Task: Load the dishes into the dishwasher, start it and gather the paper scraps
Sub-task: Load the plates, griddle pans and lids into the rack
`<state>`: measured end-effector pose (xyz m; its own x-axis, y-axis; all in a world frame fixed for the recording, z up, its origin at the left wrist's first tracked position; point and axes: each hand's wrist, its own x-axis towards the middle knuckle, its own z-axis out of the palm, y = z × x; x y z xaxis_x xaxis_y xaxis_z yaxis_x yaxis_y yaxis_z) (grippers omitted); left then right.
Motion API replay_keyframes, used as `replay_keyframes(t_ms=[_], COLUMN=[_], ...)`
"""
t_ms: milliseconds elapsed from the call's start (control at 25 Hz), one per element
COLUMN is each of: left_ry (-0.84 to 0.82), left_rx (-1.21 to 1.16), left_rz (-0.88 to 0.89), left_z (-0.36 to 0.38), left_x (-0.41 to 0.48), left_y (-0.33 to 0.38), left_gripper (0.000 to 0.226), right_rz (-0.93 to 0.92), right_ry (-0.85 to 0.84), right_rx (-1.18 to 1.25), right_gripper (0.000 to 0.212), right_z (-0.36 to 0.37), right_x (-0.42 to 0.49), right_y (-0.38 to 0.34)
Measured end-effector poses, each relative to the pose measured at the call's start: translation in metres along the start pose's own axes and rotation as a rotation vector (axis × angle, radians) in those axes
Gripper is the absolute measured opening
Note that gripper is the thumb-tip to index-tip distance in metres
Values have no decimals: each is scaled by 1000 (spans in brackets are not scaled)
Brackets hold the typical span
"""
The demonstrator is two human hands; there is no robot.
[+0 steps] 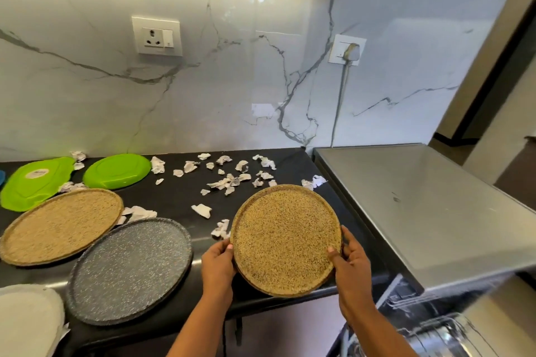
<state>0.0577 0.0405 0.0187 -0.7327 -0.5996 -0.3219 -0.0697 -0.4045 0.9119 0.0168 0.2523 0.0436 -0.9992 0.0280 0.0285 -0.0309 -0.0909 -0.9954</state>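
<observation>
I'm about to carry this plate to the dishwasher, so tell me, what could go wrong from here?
The tan plate is held only by its rim, left hand and right hand on opposite sides, partly past the counter edge; if a grip slips it may fall. Paper scraps lie close to the left hand and could be swept off. The grey plate sits near that edge, where an arm might knock it.
</observation>
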Motion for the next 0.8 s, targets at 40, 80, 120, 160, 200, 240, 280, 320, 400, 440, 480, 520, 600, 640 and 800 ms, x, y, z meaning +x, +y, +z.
replay_keyframes(t_ms=[40,80,120,160,200,240,280,320,400,440,480,520,600,640,800], left_ry=[-31,-60,-88,-110,-134,-164,-191,-221,-266,-283,-298,-309,-347,-367,-434], left_rx=[11,21,49,73,98,122,151,178,212,224,239,262,280,289,327], left_rz=[-8,-14,-29,-40,-56,-69,-79,-84,-93,-94,-99,-108,-119,-114,-81], left_z=[10,19,30,39,48,57,65,76,94,104,112,121,139,149,199], left_x=[-3,-6,-8,-10,-14,-15,-19,-22,-30,-34,-37,-41,-48,-53,-82], left_y=[-3,-7,-12,-18,-22,-28,-32,-38,-44,-47,-51,-53,-57,-59,-68], left_gripper=[25,25,25,24,24,24,25,25,28,29,29,27,24,24,24], right_rz=[4,12,15,20,23,27,31,36,53,61,69,72,82,89,112], right_ry=[27,57,92,124,154,186,220,262,331,355,376,395,428,443,525], right_rx=[-9,-21,-34,-48,-59,-69,-71,-62,-29,-16,-12,-10,-14,-17,12], right_gripper=[53,53,54,55,56,57,57,56,56,57,57,57,57,58,59], right_z=[-11,-23,-35,-46,-57,-69,-78,-89,-107,-116,-125,-136,-156,-167,-218], right_x=[-1,-2,-4,-6,-9,-12,-16,-20,-25,-26,-26,-26,-24,-23,-14], right_y=[-1,-1,-1,-2,-2,-2,-2,-4,-5,-6,-6,-5,-3,-2,-1])
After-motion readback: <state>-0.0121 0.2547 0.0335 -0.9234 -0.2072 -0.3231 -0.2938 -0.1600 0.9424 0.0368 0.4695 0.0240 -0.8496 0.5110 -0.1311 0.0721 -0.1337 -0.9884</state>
